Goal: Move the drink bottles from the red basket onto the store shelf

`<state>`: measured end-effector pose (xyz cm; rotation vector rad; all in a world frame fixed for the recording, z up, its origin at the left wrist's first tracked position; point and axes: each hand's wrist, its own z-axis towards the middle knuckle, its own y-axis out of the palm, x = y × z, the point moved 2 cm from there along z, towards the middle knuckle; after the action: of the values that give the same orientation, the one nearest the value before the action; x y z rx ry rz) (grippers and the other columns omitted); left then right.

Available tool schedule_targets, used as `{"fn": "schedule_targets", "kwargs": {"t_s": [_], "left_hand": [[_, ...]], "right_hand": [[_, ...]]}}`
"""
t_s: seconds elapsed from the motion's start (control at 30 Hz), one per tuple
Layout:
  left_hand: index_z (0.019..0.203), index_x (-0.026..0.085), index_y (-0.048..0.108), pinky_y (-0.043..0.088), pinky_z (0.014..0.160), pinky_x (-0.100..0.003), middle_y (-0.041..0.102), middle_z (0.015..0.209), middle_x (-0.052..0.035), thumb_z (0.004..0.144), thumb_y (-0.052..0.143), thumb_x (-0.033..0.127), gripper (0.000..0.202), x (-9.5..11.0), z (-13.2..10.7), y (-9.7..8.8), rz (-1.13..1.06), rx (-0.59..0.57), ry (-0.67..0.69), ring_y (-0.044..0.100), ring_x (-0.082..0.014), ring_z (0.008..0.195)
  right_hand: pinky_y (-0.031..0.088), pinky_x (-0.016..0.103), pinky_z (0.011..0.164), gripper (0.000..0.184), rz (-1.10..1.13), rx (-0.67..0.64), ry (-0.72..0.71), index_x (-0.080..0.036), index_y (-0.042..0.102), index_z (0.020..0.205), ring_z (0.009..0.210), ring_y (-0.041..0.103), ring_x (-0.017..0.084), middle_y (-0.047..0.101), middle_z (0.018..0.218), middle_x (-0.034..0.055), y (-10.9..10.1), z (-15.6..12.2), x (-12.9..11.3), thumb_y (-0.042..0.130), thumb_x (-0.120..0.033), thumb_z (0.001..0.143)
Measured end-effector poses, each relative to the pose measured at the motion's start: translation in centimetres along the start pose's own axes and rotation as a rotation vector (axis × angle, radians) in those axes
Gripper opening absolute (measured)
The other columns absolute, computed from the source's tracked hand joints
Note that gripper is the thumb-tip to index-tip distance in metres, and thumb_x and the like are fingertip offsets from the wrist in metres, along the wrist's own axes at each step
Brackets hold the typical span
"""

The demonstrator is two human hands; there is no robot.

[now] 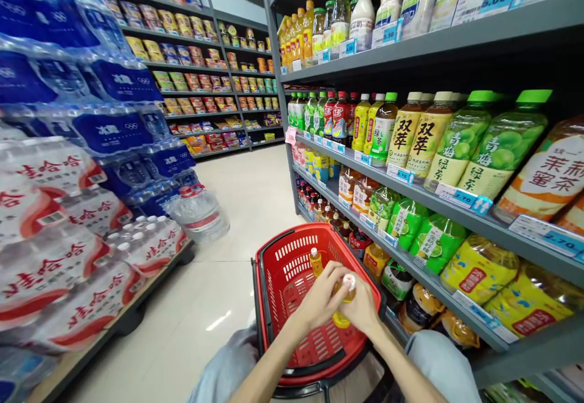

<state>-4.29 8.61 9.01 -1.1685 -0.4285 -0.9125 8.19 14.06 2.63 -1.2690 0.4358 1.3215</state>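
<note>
A red plastic shopping basket [278, 269] sits on the floor in front of my knees. Both my hands reach down into it. My left hand [319, 296] is closed round an orange drink bottle [316, 261] with a yellow cap. My right hand [362, 307] is closed round another bottle [348, 287] with a white cap and a yellow base showing below my fingers. The two hands touch each other over the basket's middle.
Shelves of bottled teas and juices [424, 141] run along my right, with price tags on the rails. Stacked packs of bottled water [68, 196] fill a pallet on my left, and a large water jug [198, 211] stands beside them. A tiled aisle [246, 190] leads to snack shelves [196, 81].
</note>
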Motion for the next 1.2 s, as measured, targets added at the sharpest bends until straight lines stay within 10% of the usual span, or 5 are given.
{"fn": "schedule_targets", "kwargs": {"t_s": [0.27, 0.5, 0.8, 1.03, 1.2], "left_hand": [[0.111, 0.017, 0.062, 0.049, 0.1, -0.04, 0.068, 0.116, -0.0121, 0.102, 0.035, 0.047, 0.041, -2.6, 0.0, 2.5, -0.454, 0.146, -0.489, 0.064, -0.0229, 0.11], [0.128, 0.015, 0.054, 0.048, 0.097, -0.044, 0.065, 0.124, -0.015, 0.084, 0.07, 0.045, 0.055, -1.6, 0.1, 4.9, -0.076, -0.148, -0.275, 0.062, -0.0306, 0.113], [0.108, 0.018, 0.059, 0.051, 0.086, -0.041, 0.068, 0.106, -0.0078, 0.078, 0.074, 0.046, 0.044, 0.8, 0.5, 5.8, -0.173, -0.268, -0.434, 0.067, -0.027, 0.094], [0.117, 0.016, 0.059, 0.052, 0.083, -0.034, 0.07, 0.11, -0.0111, 0.083, 0.07, 0.058, 0.055, 1.2, -0.7, 8.5, -1.149, -0.387, -0.629, 0.067, -0.0222, 0.093], [0.116, 0.014, 0.06, 0.053, 0.08, -0.037, 0.072, 0.101, -0.0122, 0.077, 0.075, 0.061, 0.063, 1.8, -0.9, 10.1, -1.383, -0.41, -0.679, 0.069, -0.0217, 0.081]], "right_hand": [[0.054, 0.032, 0.073, 0.024, 0.434, 0.316, 0.104, -0.017, 0.066, 0.086, 0.075, 0.067, 0.02, 0.071, 0.083, 0.0035, -4.3, 1.9, 0.3, 0.074, -0.029, 0.066], [0.059, 0.033, 0.068, 0.02, 0.946, 0.491, 0.244, -0.017, 0.063, 0.078, 0.067, 0.07, 0.019, 0.069, 0.075, 0.0015, -6.0, 3.3, 1.8, 0.069, -0.028, 0.063], [0.06, 0.034, 0.066, 0.022, 1.279, 0.254, 0.475, -0.019, 0.06, 0.082, 0.07, 0.068, 0.019, 0.068, 0.077, 0.0029, -7.2, 3.7, 2.1, 0.061, -0.04, 0.074], [0.057, 0.031, 0.058, 0.027, 1.377, 0.131, 0.366, -0.023, 0.05, 0.078, 0.057, 0.054, 0.014, 0.056, 0.066, -0.002, -7.2, 3.1, 1.5, 0.061, -0.048, 0.076], [0.054, 0.03, 0.053, 0.03, 1.348, 0.055, 0.329, -0.023, 0.05, 0.078, 0.053, 0.05, 0.013, 0.054, 0.063, -0.0028, -7.5, 2.8, 1.8, 0.063, -0.05, 0.074]]}}
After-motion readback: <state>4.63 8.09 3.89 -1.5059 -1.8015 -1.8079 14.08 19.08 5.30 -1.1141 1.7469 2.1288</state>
